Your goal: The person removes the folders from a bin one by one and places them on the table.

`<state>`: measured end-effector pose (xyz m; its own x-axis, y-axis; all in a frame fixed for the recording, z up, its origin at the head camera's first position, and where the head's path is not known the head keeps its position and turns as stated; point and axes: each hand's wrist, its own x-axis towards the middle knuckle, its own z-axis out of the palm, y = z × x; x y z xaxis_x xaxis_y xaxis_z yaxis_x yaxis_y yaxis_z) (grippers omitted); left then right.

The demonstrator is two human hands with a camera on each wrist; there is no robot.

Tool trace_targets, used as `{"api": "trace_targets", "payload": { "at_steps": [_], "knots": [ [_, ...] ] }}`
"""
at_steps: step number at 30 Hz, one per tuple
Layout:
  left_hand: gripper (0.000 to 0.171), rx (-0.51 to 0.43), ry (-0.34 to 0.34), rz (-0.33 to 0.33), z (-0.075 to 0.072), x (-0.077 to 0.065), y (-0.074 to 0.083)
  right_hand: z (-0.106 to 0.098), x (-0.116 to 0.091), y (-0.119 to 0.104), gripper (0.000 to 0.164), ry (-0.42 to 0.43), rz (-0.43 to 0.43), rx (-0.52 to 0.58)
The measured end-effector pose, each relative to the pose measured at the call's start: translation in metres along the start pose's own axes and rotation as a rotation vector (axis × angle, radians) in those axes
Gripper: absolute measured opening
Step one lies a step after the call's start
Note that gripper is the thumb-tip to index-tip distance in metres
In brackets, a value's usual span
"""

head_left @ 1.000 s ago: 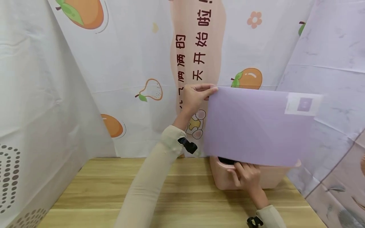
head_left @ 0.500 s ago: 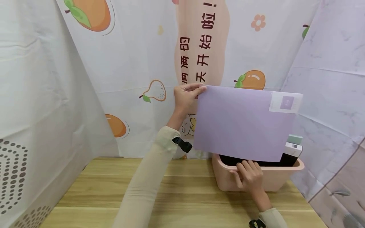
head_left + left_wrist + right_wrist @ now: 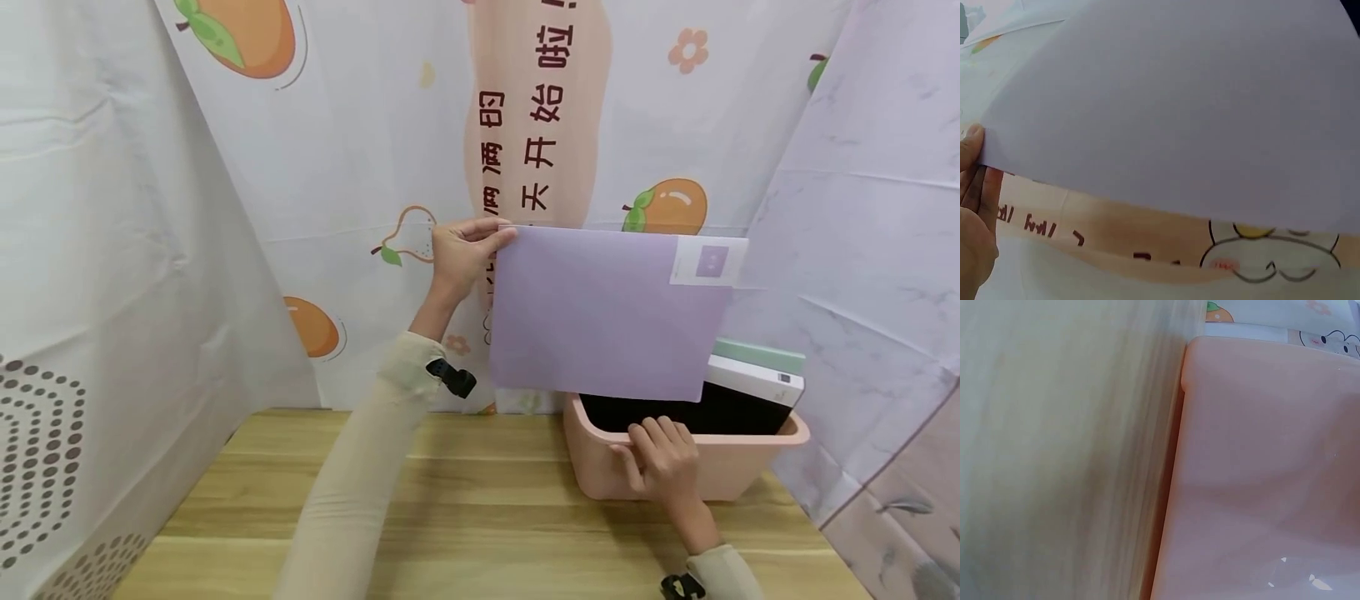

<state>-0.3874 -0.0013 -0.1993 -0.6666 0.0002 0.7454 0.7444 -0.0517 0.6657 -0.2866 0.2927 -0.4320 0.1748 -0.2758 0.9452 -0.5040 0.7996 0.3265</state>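
Note:
My left hand (image 3: pixel 467 254) pinches the upper left corner of a thin, flat purple folder (image 3: pixel 607 312) between thumb and fingers. A white label with a purple square marks its upper right corner. The folder hangs upright, its lower edge overlapping the top of a pink plastic bin (image 3: pixel 705 462) in the head view. In the left wrist view the folder (image 3: pixel 1172 112) fills most of the picture, with the left hand (image 3: pixel 975 212) at its corner. My right hand (image 3: pixel 663 462) grips the bin's front rim, fingers curled over it. The right wrist view shows the bin's smooth wall (image 3: pixel 1260 456), without the hand.
Inside the bin stand a black flat item (image 3: pixel 738 410), a white box-like item (image 3: pixel 753 379) and a green item (image 3: pixel 765 356), side by side. The bin rests on a wooden table (image 3: pixel 450 517) at the right. A printed curtain (image 3: pixel 360 125) hangs behind.
The left hand has carried the folder leftward, uncovering the white, green and black items in the bin. The right hand stays at the bin's rim. The view has shifted slightly.

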Motion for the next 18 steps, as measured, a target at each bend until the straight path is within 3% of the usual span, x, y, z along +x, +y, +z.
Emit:
{"api": "trace_targets", "payload": {
  "at_steps": [3, 11, 18],
  "knots": [
    [0.019, -0.020, -0.054, -0.020, -0.009, 0.002, 0.000, 0.001, 0.001, -0.001, 0.058, 0.010, 0.001, -0.003],
    [0.025, -0.075, -0.199, -0.152, -0.024, 0.007, 0.005, 0.000, -0.001, 0.002, 0.057, -0.003, 0.012, -0.007],
    [0.014, -0.094, -0.252, -0.213, -0.033, 0.008, 0.012, -0.001, -0.004, 0.001, 0.056, -0.025, 0.018, -0.007]
  ]
}}
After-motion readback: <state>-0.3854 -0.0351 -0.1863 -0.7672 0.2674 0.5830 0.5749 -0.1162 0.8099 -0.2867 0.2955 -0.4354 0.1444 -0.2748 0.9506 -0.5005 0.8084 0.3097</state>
